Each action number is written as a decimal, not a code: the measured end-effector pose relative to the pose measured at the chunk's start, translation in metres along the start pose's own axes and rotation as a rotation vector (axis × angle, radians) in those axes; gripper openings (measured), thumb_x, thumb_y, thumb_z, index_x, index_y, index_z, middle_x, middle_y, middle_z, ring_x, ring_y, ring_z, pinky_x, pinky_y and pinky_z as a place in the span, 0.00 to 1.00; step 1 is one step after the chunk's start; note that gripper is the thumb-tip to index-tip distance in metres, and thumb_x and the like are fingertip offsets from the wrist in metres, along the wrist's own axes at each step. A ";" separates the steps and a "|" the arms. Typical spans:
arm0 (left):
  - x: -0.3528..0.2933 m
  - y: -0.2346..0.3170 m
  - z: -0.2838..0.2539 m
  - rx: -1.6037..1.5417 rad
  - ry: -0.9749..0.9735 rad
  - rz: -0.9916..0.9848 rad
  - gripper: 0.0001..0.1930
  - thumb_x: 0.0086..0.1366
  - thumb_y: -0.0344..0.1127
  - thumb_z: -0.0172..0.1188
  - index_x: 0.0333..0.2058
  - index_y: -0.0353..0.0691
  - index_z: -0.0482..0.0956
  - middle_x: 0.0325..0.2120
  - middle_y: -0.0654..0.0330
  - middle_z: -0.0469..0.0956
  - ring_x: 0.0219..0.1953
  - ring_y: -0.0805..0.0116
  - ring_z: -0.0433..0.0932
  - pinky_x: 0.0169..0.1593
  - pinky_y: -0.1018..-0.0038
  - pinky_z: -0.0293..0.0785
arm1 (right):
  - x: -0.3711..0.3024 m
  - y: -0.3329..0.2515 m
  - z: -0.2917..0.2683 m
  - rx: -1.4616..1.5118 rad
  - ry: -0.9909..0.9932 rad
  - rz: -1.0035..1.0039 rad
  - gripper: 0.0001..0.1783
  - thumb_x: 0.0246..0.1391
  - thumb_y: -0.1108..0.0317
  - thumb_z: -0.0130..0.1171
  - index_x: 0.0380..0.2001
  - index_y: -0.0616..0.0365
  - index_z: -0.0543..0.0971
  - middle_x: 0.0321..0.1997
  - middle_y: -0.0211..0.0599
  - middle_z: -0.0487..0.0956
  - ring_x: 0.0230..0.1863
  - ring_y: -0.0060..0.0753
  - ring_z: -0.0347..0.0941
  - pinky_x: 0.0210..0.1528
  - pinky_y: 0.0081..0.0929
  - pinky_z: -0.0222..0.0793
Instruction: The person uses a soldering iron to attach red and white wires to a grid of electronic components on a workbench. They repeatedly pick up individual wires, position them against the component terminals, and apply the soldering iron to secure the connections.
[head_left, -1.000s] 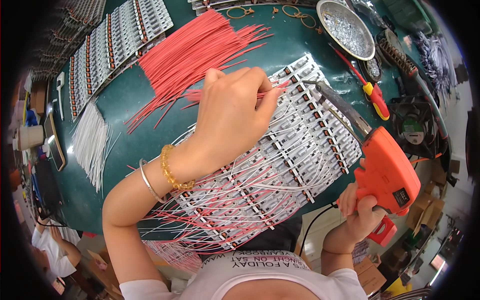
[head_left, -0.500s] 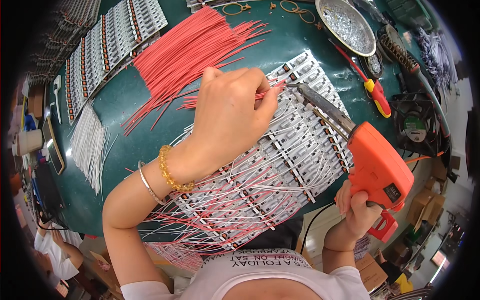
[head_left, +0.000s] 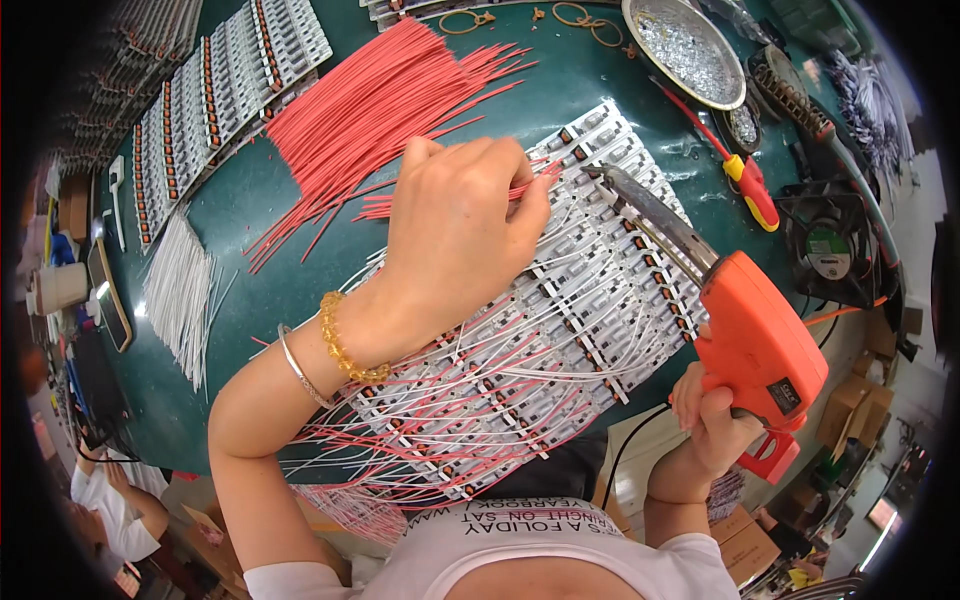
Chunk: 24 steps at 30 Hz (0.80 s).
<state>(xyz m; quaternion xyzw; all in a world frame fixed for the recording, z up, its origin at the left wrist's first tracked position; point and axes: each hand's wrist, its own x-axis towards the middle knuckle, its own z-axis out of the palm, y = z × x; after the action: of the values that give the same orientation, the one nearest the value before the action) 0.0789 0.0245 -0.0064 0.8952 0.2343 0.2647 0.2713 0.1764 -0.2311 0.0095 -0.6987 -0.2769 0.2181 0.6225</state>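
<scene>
My left hand [head_left: 465, 215] is closed on several short red wires [head_left: 378, 206], whose ends stick out on both sides of the fist. It hovers over a panel of small circuit boards [head_left: 610, 240] with red and white wires trailing from its rows toward me. In my right hand [head_left: 715, 425] is an orange soldering gun [head_left: 765, 335], gripped by its handle. Its dark metal tip reaches over the panel, a little to the right of the wire ends and apart from them. A large pile of red wires [head_left: 370, 100] lies beyond my left hand.
White wires [head_left: 180, 295] lie at the left, below another board panel [head_left: 230, 90]. A metal dish [head_left: 685, 50] of shiny bits, a red-and-yellow screwdriver [head_left: 752, 190] and a black fan [head_left: 828, 245] are at the right. A phone [head_left: 107, 293] rests by the left table edge.
The soldering gun's tip has drawn back slightly from the wire ends. My left hand has shifted a little to the left with the red wires.
</scene>
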 end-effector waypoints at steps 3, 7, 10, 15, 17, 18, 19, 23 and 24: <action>0.000 0.000 -0.002 0.013 -0.007 0.001 0.09 0.58 0.34 0.63 0.21 0.39 0.75 0.19 0.61 0.77 0.21 0.65 0.72 0.36 0.70 0.58 | -0.001 0.004 0.000 0.019 0.005 -0.004 0.40 0.57 0.49 0.59 0.54 0.81 0.63 0.12 0.26 0.64 0.10 0.17 0.57 0.15 0.16 0.55; 0.000 0.002 -0.002 -0.069 0.021 -0.008 0.07 0.59 0.32 0.63 0.24 0.37 0.76 0.19 0.60 0.75 0.22 0.66 0.72 0.33 0.72 0.62 | -0.002 0.001 0.001 0.026 0.010 -0.012 0.41 0.57 0.48 0.59 0.54 0.81 0.63 0.12 0.26 0.64 0.10 0.17 0.57 0.15 0.17 0.55; -0.001 0.005 -0.004 -0.245 0.059 -0.072 0.06 0.58 0.30 0.64 0.26 0.36 0.77 0.22 0.60 0.74 0.23 0.67 0.72 0.31 0.75 0.65 | -0.004 -0.006 0.003 0.082 0.058 0.013 0.42 0.57 0.47 0.58 0.55 0.80 0.62 0.11 0.26 0.64 0.10 0.16 0.57 0.14 0.17 0.56; -0.007 0.006 0.000 -0.142 0.037 -0.005 0.06 0.57 0.29 0.64 0.26 0.36 0.76 0.27 0.60 0.72 0.25 0.68 0.71 0.32 0.74 0.64 | -0.009 -0.009 -0.007 0.127 0.023 0.016 0.44 0.56 0.44 0.58 0.54 0.80 0.62 0.11 0.25 0.64 0.09 0.16 0.57 0.14 0.16 0.55; -0.006 0.009 0.001 -0.034 0.024 0.028 0.06 0.57 0.29 0.64 0.25 0.36 0.76 0.27 0.61 0.72 0.25 0.68 0.70 0.33 0.73 0.62 | -0.012 -0.007 -0.003 0.110 0.067 -0.002 0.44 0.56 0.44 0.58 0.54 0.80 0.63 0.11 0.24 0.64 0.09 0.16 0.57 0.14 0.16 0.55; -0.006 0.011 0.001 0.018 0.019 0.047 0.06 0.56 0.28 0.64 0.25 0.37 0.76 0.26 0.61 0.72 0.25 0.68 0.69 0.34 0.72 0.61 | -0.013 -0.007 -0.002 0.100 0.091 -0.013 0.44 0.56 0.44 0.58 0.54 0.80 0.63 0.11 0.24 0.64 0.09 0.16 0.57 0.14 0.16 0.55; -0.006 0.010 0.002 0.004 0.023 0.043 0.06 0.56 0.28 0.64 0.24 0.37 0.75 0.26 0.61 0.72 0.25 0.68 0.69 0.34 0.71 0.60 | -0.012 -0.006 -0.002 0.083 0.086 -0.009 0.43 0.56 0.44 0.58 0.53 0.80 0.63 0.11 0.25 0.64 0.09 0.16 0.57 0.14 0.16 0.55; -0.008 0.008 0.002 -0.040 0.011 0.029 0.06 0.55 0.28 0.64 0.23 0.38 0.75 0.25 0.62 0.73 0.25 0.68 0.68 0.35 0.71 0.59 | -0.013 0.002 -0.003 0.033 0.085 -0.011 0.42 0.57 0.45 0.58 0.52 0.80 0.63 0.10 0.25 0.64 0.09 0.17 0.58 0.14 0.17 0.55; -0.008 0.008 0.001 -0.049 0.002 0.023 0.06 0.55 0.28 0.64 0.23 0.38 0.75 0.24 0.62 0.73 0.25 0.68 0.68 0.35 0.71 0.59 | -0.013 0.005 -0.005 0.021 0.083 -0.017 0.41 0.57 0.45 0.58 0.52 0.80 0.64 0.10 0.26 0.64 0.09 0.17 0.58 0.14 0.17 0.55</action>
<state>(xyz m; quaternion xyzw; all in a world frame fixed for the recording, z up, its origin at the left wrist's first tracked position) 0.0759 0.0140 -0.0053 0.8907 0.2178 0.2745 0.2897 0.1703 -0.2436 0.0044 -0.6982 -0.2544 0.1864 0.6427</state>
